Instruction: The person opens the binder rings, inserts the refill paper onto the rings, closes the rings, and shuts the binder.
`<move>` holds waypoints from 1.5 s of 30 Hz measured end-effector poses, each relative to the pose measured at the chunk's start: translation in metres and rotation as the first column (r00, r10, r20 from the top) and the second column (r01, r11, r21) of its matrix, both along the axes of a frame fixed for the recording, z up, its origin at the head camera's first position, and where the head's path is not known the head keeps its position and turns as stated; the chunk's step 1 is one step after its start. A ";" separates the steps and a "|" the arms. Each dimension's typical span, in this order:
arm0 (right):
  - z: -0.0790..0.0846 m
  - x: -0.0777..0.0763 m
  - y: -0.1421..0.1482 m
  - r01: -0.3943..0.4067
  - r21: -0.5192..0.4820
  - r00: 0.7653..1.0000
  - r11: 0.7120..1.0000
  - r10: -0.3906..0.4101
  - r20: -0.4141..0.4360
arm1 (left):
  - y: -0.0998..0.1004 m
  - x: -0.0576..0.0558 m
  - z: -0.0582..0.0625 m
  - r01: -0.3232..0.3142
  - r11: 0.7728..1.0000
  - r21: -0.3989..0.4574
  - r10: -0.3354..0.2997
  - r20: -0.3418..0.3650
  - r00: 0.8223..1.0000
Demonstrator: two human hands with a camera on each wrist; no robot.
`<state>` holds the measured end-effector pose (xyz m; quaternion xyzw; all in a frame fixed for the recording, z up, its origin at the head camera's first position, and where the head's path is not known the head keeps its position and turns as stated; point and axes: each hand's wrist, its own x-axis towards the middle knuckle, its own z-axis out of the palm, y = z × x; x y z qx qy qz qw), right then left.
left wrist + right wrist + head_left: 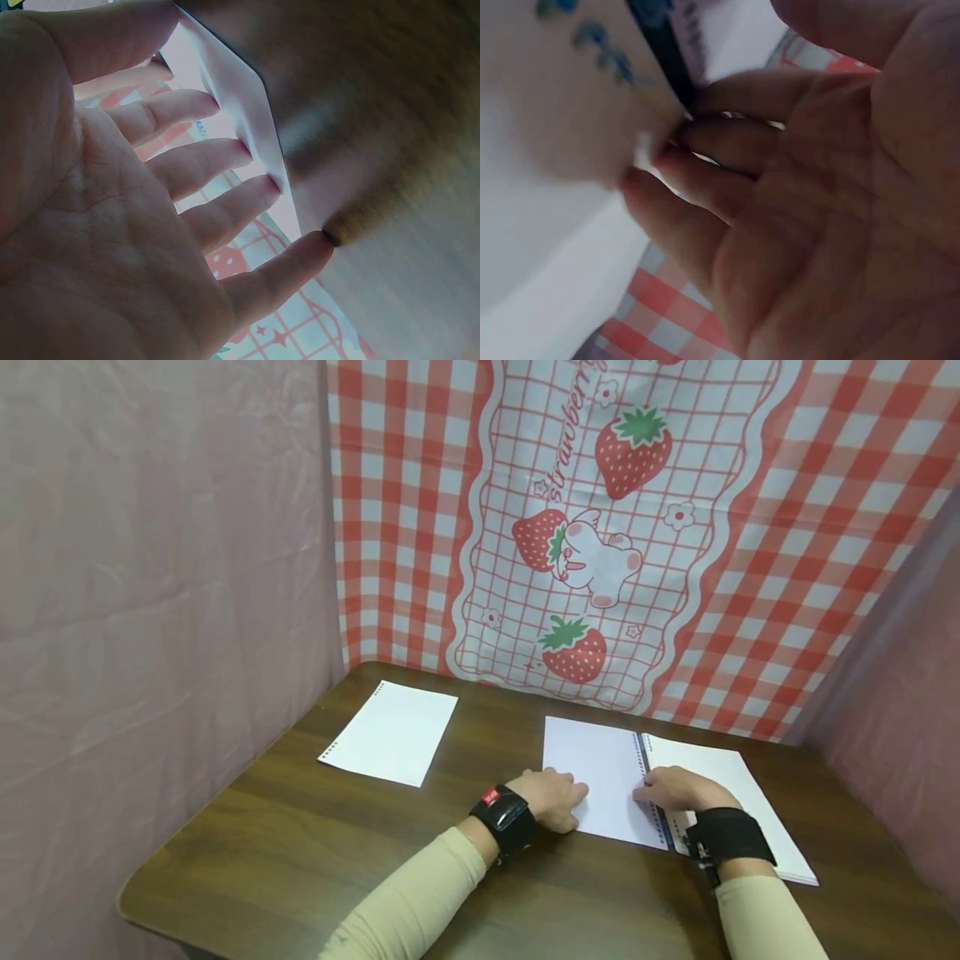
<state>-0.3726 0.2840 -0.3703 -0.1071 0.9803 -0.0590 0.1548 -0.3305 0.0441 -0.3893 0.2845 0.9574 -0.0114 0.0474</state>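
Observation:
An open notebook (757, 810) lies flat on the wooden table, white pages on its right side. To its left is a white sheet (600, 752), with a dark strip and a row of holes where the two meet. My left hand (551, 797) touches the white sheet's near left edge, its fingers spread and fairly straight in the left wrist view. At the holed seam, my right hand (686, 789) rests its fingertips, extended in the right wrist view. Blue printed marks (607, 52) show near the dark strip there.
A loose white sheet (390, 735) with holes along its left edge lies on the table's left part. Behind the wooden table (300, 852) hangs a red checked strawberry cloth (405, 527). A pink curtain (165, 610) hangs at the left.

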 end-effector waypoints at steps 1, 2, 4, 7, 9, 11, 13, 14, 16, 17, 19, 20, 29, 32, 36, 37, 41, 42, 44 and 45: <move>0.002 0.002 0.001 -0.014 -0.007 1.000 1.000 0.014 0.001 | 0.000 0.000 0.000 -0.001 1.000 0.001 0.001 -0.002 1.000; 0.003 0.004 0.002 -0.021 -0.019 1.000 1.000 0.021 0.007 | 0.000 -0.001 0.000 -0.001 1.000 0.002 0.001 -0.002 1.000; 0.006 0.009 0.006 -0.042 -0.042 0.999 0.998 0.043 0.021 | 0.000 -0.001 0.000 -0.002 1.000 0.003 0.002 -0.002 1.000; 0.012 0.017 0.014 -0.062 -0.082 0.996 0.995 0.066 0.052 | 0.000 0.000 0.001 0.009 1.000 0.004 -0.009 0.002 1.000; 0.017 0.022 0.019 -0.075 -0.118 0.994 0.990 0.084 0.075 | 0.001 0.000 0.001 0.014 1.000 0.006 -0.014 0.004 1.000; 0.023 0.026 0.021 -0.087 -0.172 0.989 0.981 0.106 0.106 | 0.001 -0.001 0.001 0.015 1.000 0.007 -0.015 0.000 1.000; 0.027 0.029 0.022 -0.086 -0.230 0.983 0.969 0.120 0.141 | 0.001 -0.001 0.001 0.009 1.000 0.011 -0.009 -0.002 1.000; 0.029 0.029 0.021 -0.078 -0.251 0.980 0.965 0.121 0.160 | 0.000 -0.001 0.001 0.006 1.000 0.012 -0.006 -0.003 1.000; 0.032 0.030 0.019 -0.053 -0.283 0.973 0.958 0.113 0.199 | 0.000 -0.001 0.000 0.004 1.000 0.013 -0.004 -0.003 1.000; 0.033 0.030 0.018 -0.042 -0.283 0.972 0.958 0.105 0.212 | 0.000 -0.001 0.000 0.003 1.000 0.014 -0.003 -0.002 1.000; 0.034 0.032 0.016 -0.012 -0.277 0.969 0.961 0.079 0.233 | 0.000 -0.001 -0.001 0.002 1.000 0.014 -0.002 0.001 1.000; 0.035 0.032 0.015 -0.001 -0.268 0.968 0.963 0.069 0.241 | 0.001 -0.001 -0.001 0.002 1.000 0.014 -0.002 0.000 1.000; 0.034 0.040 0.009 0.031 -0.232 0.977 0.972 0.019 0.212 | -0.003 -0.004 0.006 0.078 0.996 0.041 -0.079 0.028 0.997; 0.034 0.045 0.005 -0.011 -0.234 0.992 0.972 0.040 0.119 | -0.016 -0.009 0.017 0.128 0.986 0.110 -0.134 0.049 0.990; 0.038 0.045 -0.007 -0.015 -0.402 0.998 0.916 0.038 0.049 | -0.055 -0.014 0.040 0.038 0.977 0.212 -0.047 0.040 0.998; 0.039 0.043 -0.011 -0.002 -0.473 0.998 0.881 0.034 0.060 | -0.069 -0.015 0.046 -0.008 0.974 0.226 0.000 0.037 0.999; 0.040 0.034 -0.032 0.089 -0.726 0.989 0.682 0.028 0.148 | -0.125 -0.021 0.057 -0.227 0.948 0.224 0.224 0.037 0.974; 0.038 0.032 -0.039 0.120 -0.776 0.983 0.619 0.034 0.179 | -0.139 -0.024 0.056 -0.274 0.938 0.214 0.270 0.048 0.962; 0.034 0.029 -0.055 0.185 -0.857 0.966 0.480 0.071 0.249 | -0.165 -0.028 0.052 -0.347 0.918 0.189 0.339 0.076 0.938; 0.031 0.027 -0.064 0.220 -0.888 0.952 0.403 0.108 0.285 | -0.177 -0.030 0.050 -0.375 0.910 0.180 0.363 0.092 0.927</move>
